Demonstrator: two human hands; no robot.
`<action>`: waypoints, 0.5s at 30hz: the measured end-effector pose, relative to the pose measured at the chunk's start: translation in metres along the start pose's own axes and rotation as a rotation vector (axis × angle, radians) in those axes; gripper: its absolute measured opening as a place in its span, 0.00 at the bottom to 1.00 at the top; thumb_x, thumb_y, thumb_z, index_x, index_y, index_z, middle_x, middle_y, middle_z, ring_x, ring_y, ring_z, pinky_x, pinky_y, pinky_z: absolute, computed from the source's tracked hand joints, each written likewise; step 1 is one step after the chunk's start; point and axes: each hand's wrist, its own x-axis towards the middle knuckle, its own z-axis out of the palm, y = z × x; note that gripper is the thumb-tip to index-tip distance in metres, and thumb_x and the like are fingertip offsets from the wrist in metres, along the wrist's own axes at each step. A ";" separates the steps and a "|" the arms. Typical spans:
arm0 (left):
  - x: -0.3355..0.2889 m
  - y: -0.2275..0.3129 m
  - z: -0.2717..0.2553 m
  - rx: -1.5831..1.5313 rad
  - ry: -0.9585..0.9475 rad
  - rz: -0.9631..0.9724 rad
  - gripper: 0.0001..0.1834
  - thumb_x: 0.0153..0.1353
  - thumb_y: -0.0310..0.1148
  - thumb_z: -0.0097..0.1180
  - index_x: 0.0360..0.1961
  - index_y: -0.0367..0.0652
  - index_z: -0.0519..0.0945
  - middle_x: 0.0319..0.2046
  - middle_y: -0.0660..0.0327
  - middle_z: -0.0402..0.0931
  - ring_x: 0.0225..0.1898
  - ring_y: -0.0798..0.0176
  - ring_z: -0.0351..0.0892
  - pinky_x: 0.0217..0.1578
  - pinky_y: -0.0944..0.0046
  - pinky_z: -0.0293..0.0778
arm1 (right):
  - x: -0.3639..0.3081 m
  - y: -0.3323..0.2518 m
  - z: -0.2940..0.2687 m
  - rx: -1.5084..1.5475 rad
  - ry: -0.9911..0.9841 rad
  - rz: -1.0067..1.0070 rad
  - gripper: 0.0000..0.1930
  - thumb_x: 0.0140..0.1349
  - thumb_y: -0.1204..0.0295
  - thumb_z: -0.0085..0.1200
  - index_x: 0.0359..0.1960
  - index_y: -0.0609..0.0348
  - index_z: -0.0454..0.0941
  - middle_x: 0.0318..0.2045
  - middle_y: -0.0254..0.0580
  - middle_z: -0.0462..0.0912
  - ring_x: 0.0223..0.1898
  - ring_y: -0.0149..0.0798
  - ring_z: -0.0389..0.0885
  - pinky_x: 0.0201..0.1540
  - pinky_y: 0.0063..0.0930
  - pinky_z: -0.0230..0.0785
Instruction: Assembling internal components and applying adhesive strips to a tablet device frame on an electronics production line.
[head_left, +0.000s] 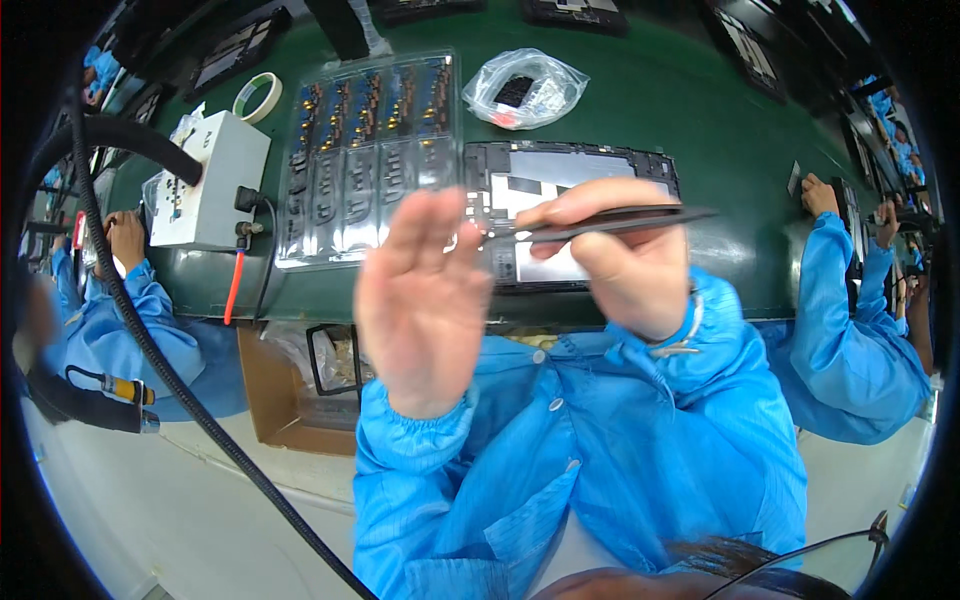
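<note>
My right hand (645, 265) grips black tweezers (650, 217) between thumb and fingers, their tips pointing left. Under the tips lies a dark, flat, tablet-like device (600, 165) with its inner frame and silvery panels exposed. The right hand covers part of its near side. My left hand (420, 305) is raised near the device's left end, open, its fingers stretched out and smeared by motion; I see nothing in it. Beyond the left hand, a clear plastic tray (300, 255) holds rows of small circuit parts and black pieces.
A clear bag (555, 90) with dark contents lies behind the device. On the left stand a white box (222, 180) with cables and a tape roll (257, 97). A black cable (170, 370) crosses the left side. Below the table edge is a cardboard box (265, 400). Co-workers sit either side.
</note>
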 end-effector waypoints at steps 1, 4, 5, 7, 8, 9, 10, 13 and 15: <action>-0.010 0.012 -0.009 -0.051 -0.009 0.069 0.22 0.64 0.42 0.36 0.56 0.44 0.66 0.53 0.55 0.68 0.50 0.58 0.71 0.44 0.60 0.73 | -0.005 0.016 0.007 0.102 -0.004 0.090 0.11 0.55 0.75 0.54 0.39 0.68 0.71 0.38 0.56 0.77 0.36 0.42 0.79 0.41 0.32 0.73; -0.050 0.057 -0.036 0.086 0.071 0.440 0.20 0.64 0.37 0.34 0.53 0.42 0.68 0.50 0.57 0.70 0.48 0.57 0.71 0.42 0.59 0.73 | -0.008 0.055 0.058 0.482 -0.053 0.529 0.12 0.57 0.76 0.51 0.43 0.64 0.71 0.39 0.46 0.76 0.37 0.34 0.76 0.42 0.27 0.71; -0.062 0.074 -0.052 0.137 0.114 0.516 0.19 0.64 0.37 0.34 0.51 0.41 0.69 0.49 0.58 0.71 0.49 0.59 0.70 0.44 0.58 0.73 | -0.007 0.073 0.076 0.605 -0.089 0.633 0.12 0.58 0.74 0.51 0.43 0.63 0.71 0.38 0.41 0.76 0.38 0.32 0.76 0.43 0.26 0.71; -0.085 0.103 -0.076 0.223 0.176 0.613 0.19 0.63 0.36 0.35 0.50 0.40 0.70 0.47 0.58 0.72 0.49 0.60 0.71 0.46 0.59 0.72 | 0.000 0.118 0.118 0.808 -0.213 0.730 0.12 0.60 0.71 0.50 0.44 0.61 0.71 0.40 0.40 0.75 0.42 0.32 0.75 0.47 0.26 0.70; -0.098 0.116 -0.090 0.277 0.297 0.714 0.18 0.63 0.36 0.35 0.50 0.40 0.70 0.46 0.59 0.72 0.48 0.61 0.71 0.47 0.61 0.71 | 0.001 0.146 0.140 0.886 -0.232 0.858 0.12 0.60 0.71 0.50 0.44 0.60 0.71 0.40 0.41 0.75 0.44 0.33 0.75 0.48 0.27 0.69; -0.109 0.129 -0.102 0.331 0.420 0.813 0.18 0.63 0.36 0.35 0.49 0.40 0.71 0.46 0.59 0.72 0.48 0.61 0.71 0.48 0.62 0.70 | 0.005 0.163 0.161 0.876 -0.264 0.929 0.13 0.59 0.69 0.51 0.45 0.60 0.71 0.39 0.41 0.76 0.43 0.33 0.75 0.47 0.28 0.70; -0.122 0.145 -0.107 0.352 0.402 0.776 0.18 0.63 0.36 0.35 0.48 0.39 0.71 0.45 0.58 0.73 0.48 0.62 0.71 0.50 0.65 0.69 | 0.011 0.168 0.184 0.836 -0.265 1.013 0.14 0.58 0.68 0.53 0.44 0.59 0.71 0.38 0.40 0.76 0.41 0.31 0.75 0.45 0.26 0.71; -0.144 0.168 -0.126 0.250 0.357 0.920 0.16 0.63 0.36 0.35 0.45 0.42 0.71 0.44 0.63 0.73 0.46 0.67 0.72 0.46 0.67 0.68 | 0.016 0.215 0.239 0.869 -0.250 1.059 0.11 0.57 0.69 0.54 0.39 0.61 0.74 0.34 0.38 0.77 0.34 0.30 0.76 0.34 0.20 0.72; -0.149 0.181 -0.120 0.229 0.360 0.923 0.13 0.62 0.32 0.39 0.44 0.40 0.71 0.41 0.63 0.73 0.42 0.70 0.72 0.43 0.71 0.69 | 0.021 0.236 0.268 0.772 -0.346 0.873 0.10 0.55 0.71 0.55 0.37 0.61 0.75 0.30 0.38 0.77 0.31 0.29 0.76 0.30 0.20 0.70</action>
